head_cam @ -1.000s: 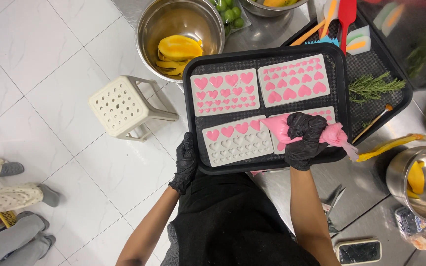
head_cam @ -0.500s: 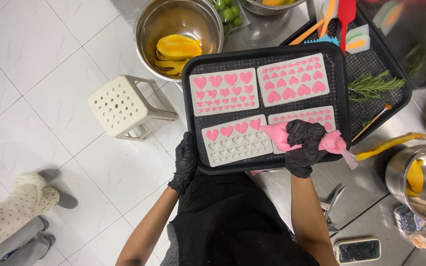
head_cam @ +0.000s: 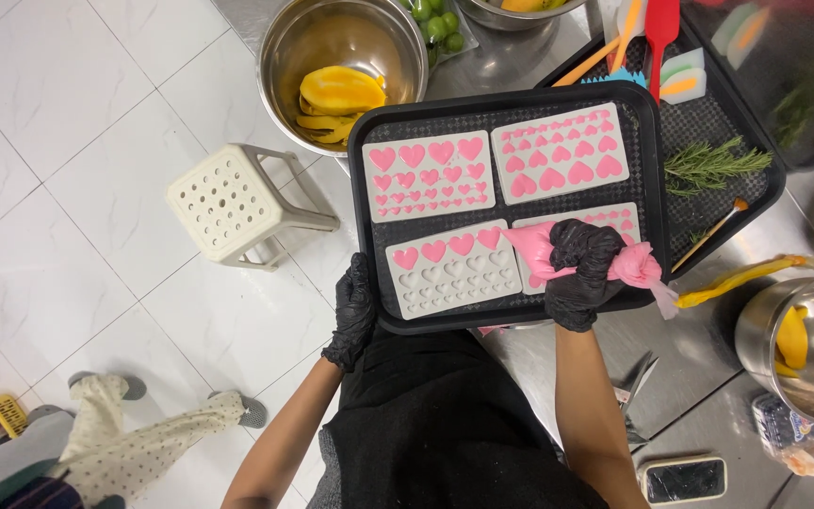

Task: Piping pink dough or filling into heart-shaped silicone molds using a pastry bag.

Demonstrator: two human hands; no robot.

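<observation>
Head view: the right hand (head_cam: 584, 273), in a black glove, has its grip clamped around a pink piping bag (head_cam: 558, 254), with the twisted tail of the bag trailing out behind the hand toward the table (head_cam: 708, 377). The bag's tip points away from the grip to the left, at the top row of the near-left heart mould (head_cam: 454, 269). Compared with a second ago, the tip has shifted from the near-right mould (head_cam: 605, 219), under the hand, across to this one, whose top row of four large hearts is now pink while the smaller cavities below remain empty grey. So the filling has advanced into the last mould, and most of it is yet to be done.

The left hand (head_cam: 352, 311), also gloved, has its grip closed on the near-left edge of the black tray (head_cam: 369, 188), holding it as before. Beyond the right grip, the two far moulds (head_cam: 496, 160) are fully pink. Further out sit a steel bowl of mango slices (head_cam: 341, 94) and a rosemary sprig (head_cam: 708, 165). Left of the tray stands a white stool (head_cam: 233, 203).
</observation>
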